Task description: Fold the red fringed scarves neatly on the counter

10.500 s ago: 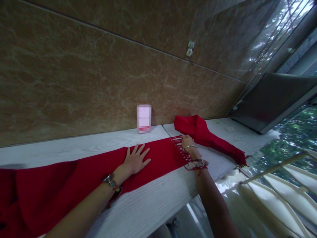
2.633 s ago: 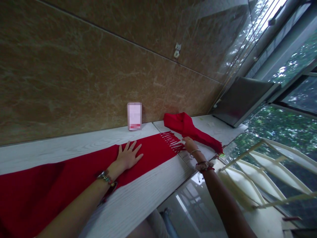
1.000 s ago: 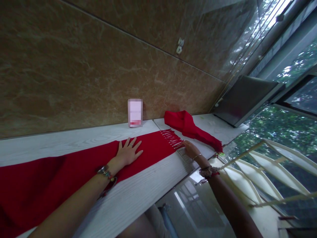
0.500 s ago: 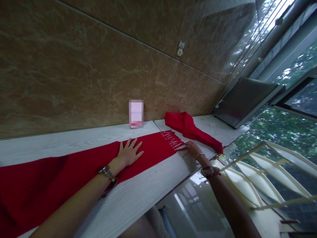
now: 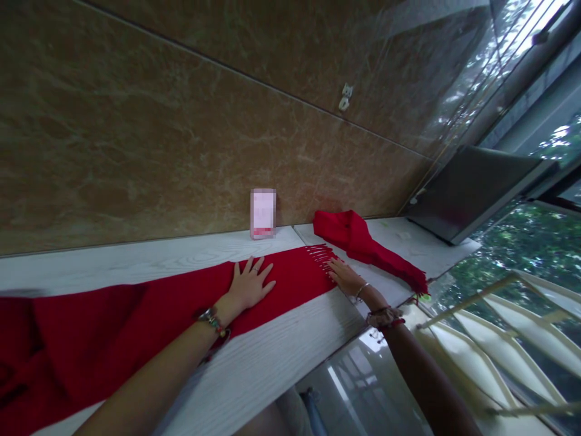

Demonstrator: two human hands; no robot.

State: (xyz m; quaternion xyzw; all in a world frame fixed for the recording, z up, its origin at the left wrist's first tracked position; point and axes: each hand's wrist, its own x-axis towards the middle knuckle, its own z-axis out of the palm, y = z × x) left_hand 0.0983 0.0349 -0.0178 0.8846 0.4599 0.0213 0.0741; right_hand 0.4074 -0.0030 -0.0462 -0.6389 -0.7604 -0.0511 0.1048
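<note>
Laid-out red scarf (image 5: 293,275), beside the folded scarf (image 5: 356,239). Left hand (image 5: 249,287), splayed flat, farther from the folded scarf; right hand (image 5: 345,278), nearer, fingers extended over the fringe (image 5: 318,254). Risk: dragging may tangle it.

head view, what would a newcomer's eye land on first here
Most likely the long red scarf stretched along the white surface, with the left hand spread flat on it and the right hand at its fringed end. Next, a second red cloth bunched just beyond the fringe, and a pale pixelated rectangle standing out against the brown wall.
</note>
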